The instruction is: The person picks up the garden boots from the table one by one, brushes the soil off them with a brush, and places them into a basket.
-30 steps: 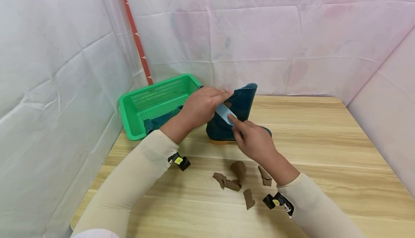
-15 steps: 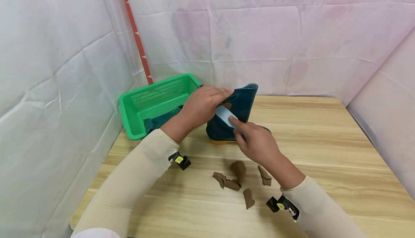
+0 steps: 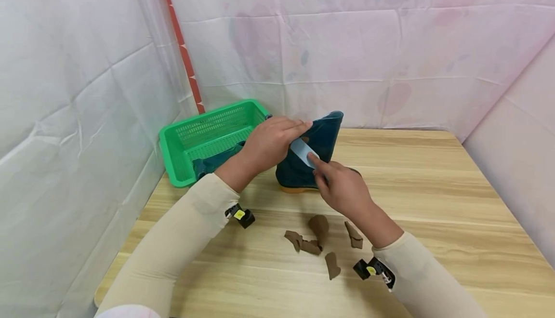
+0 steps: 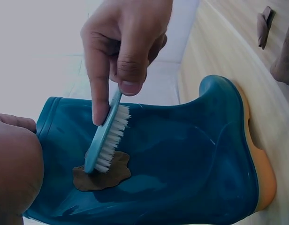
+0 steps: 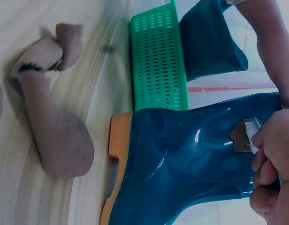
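Observation:
A dark teal rubber boot with an orange sole stands upright on the table. My left hand grips the top rim of its shaft. In my right hand is a light blue scrubbing brush, its index finger laid along the back. The white bristles touch a brown, mud-like patch on the shaft, seen in the left wrist view. The right wrist view shows the same patch beside the bristles, with the right-hand fingers curled round the handle.
Behind and left stands a green perforated basket, with another teal boot lying partly in it. Several brown pieces lie on the wooden table near the front. White cloth walls surround the table.
My right hand and the brush shift slightly down and right, then back up and left, over the patch. The left hand and the boot stay nearly still.

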Available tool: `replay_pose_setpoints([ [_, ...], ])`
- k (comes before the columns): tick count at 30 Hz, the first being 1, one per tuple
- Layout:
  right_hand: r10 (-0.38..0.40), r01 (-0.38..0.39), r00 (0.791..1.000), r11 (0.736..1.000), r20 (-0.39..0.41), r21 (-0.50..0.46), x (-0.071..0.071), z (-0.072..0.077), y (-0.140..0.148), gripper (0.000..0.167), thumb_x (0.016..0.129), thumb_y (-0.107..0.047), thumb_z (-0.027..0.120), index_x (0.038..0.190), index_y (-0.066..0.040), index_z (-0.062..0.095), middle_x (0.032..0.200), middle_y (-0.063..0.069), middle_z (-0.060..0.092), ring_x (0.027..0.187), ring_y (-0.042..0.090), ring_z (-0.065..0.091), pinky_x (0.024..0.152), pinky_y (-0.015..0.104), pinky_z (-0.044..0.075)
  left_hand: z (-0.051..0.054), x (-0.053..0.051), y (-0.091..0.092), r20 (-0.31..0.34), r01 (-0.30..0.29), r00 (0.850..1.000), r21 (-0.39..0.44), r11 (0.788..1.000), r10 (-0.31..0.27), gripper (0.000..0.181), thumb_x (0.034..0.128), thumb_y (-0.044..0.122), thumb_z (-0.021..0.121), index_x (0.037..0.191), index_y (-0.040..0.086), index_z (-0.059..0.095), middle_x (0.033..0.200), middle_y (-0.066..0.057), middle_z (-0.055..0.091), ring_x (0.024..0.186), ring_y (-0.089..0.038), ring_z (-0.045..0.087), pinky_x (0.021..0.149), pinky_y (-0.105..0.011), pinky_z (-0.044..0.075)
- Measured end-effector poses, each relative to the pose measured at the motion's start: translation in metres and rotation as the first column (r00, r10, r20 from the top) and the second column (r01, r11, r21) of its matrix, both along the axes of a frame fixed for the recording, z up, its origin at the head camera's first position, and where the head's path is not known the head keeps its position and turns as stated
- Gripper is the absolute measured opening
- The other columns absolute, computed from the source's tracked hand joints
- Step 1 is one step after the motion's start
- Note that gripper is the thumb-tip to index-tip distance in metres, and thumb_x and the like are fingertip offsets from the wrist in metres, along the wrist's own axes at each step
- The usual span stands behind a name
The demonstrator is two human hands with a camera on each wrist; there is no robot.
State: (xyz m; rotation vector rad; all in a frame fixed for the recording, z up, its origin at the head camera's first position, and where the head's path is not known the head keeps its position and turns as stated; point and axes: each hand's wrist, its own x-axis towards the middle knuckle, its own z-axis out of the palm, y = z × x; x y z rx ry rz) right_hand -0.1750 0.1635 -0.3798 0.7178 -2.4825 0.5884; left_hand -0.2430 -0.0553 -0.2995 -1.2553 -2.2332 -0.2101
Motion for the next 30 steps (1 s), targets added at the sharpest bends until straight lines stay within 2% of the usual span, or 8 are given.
replay_pose_setpoints([
  [8, -0.005, 0.003, 0.998, 1.0, 0.056, 0.031, 0.005, 0.003, 0.002, 0.045, 0.1, -0.017, 0.065, 0.145, -0.012, 0.06, 0.064, -0.005, 0.048, 0.049, 0.008, 0.037, 0.043, 0.028, 0.034, 0.0, -0.001, 0.001, -0.014, -0.004, 1.0, 0.009, 1.0, 0.004, 0.042, 0.0986, 0.007, 0.069, 0.141, 0.009, 0.064, 0.129, -0.006, 0.07, 0.117, -0.021, 0.066, 0.099, -0.035, 0.052],
  [11, 0.01, -0.011, 0.999, 0.999, 0.043, 0.032, 0.009, 0.006, 0.002, 0.044, 0.1, -0.018, 0.063, 0.144, -0.014, 0.062, 0.063, -0.008, 0.046, 0.049, 0.008, 0.036, 0.043, 0.028, 0.033, 0.001, -0.001, 0.0, -0.012, -0.011, 1.0, 0.012, 1.0, 0.011, 0.043, 0.0983, 0.006, 0.069, 0.141, 0.01, 0.063, 0.13, -0.005, 0.07, 0.117, -0.021, 0.066, 0.099, -0.035, 0.052],
  [14, 0.04, -0.04, 0.999, 0.999, -0.019, 0.018, 0.011, 0.007, 0.001, 0.044, 0.098, -0.017, 0.062, 0.142, -0.015, 0.064, 0.063, -0.008, 0.045, 0.049, 0.007, 0.033, 0.042, 0.027, 0.03, 0.001, -0.002, 0.0, -0.012, -0.005, 1.0, 0.023, 1.0, 0.005, 0.044, 0.0979, 0.002, 0.068, 0.141, 0.01, 0.064, 0.13, -0.005, 0.069, 0.117, -0.02, 0.066, 0.099, -0.034, 0.052],
  [16, 0.053, -0.052, 0.995, 0.999, -0.089, 0.01, 0.01, 0.008, -0.001, 0.044, 0.097, -0.016, 0.064, 0.141, -0.014, 0.065, 0.065, -0.005, 0.048, 0.048, 0.007, 0.033, 0.04, 0.026, 0.03, 0.002, -0.002, -0.001, -0.015, 0.006, 1.0, 0.03, 1.0, -0.005, 0.045, 0.0968, -0.003, 0.067, 0.14, 0.009, 0.064, 0.129, -0.005, 0.07, 0.117, -0.02, 0.066, 0.099, -0.034, 0.052],
  [20, 0.043, -0.044, 0.983, 0.999, -0.178, -0.002, 0.005, 0.009, -0.004, 0.047, 0.095, -0.011, 0.069, 0.142, -0.012, 0.063, 0.07, 0.002, 0.053, 0.048, 0.008, 0.034, 0.04, 0.025, 0.031, 0.002, -0.001, -0.001, -0.024, 0.015, 1.0, 0.036, 0.999, -0.014, 0.047, 0.0947, -0.007, 0.066, 0.139, 0.008, 0.065, 0.128, -0.006, 0.07, 0.116, -0.021, 0.066, 0.1, -0.034, 0.052],
  [22, 0.035, -0.035, 0.987, 0.999, -0.157, 0.001, 0.004, 0.008, -0.005, 0.048, 0.096, -0.011, 0.069, 0.143, -0.012, 0.062, 0.07, 0.001, 0.052, 0.048, 0.008, 0.034, 0.04, 0.025, 0.031, 0.002, 0.0, -0.001, -0.024, 0.011, 1.0, 0.029, 1.0, -0.01, 0.049, 0.0941, -0.011, 0.063, 0.139, 0.008, 0.065, 0.127, -0.006, 0.071, 0.117, -0.021, 0.066, 0.1, -0.035, 0.052],
  [26, 0.026, -0.026, 0.999, 1.0, -0.039, 0.018, 0.002, 0.006, -0.006, 0.046, 0.099, -0.012, 0.066, 0.144, -0.013, 0.062, 0.067, -0.004, 0.046, 0.048, 0.007, 0.033, 0.041, 0.025, 0.031, 0.001, 0.001, 0.0, -0.021, 0.016, 1.0, 0.012, 1.0, -0.016, 0.048, 0.0957, -0.009, 0.063, 0.14, 0.008, 0.064, 0.127, -0.006, 0.071, 0.117, -0.021, 0.066, 0.1, -0.035, 0.052],
  [30, 0.023, -0.024, 0.999, 0.999, 0.037, 0.027, 0.002, 0.005, -0.006, 0.043, 0.101, -0.014, 0.063, 0.144, -0.012, 0.062, 0.065, -0.005, 0.044, 0.048, 0.008, 0.034, 0.042, 0.026, 0.031, 0.0, 0.002, 0.0, -0.032, 0.01, 0.999, 0.0, 1.0, -0.01, 0.048, 0.0962, -0.008, 0.062, 0.141, 0.009, 0.064, 0.127, -0.005, 0.071, 0.117, -0.02, 0.066, 0.099, -0.034, 0.052],
])
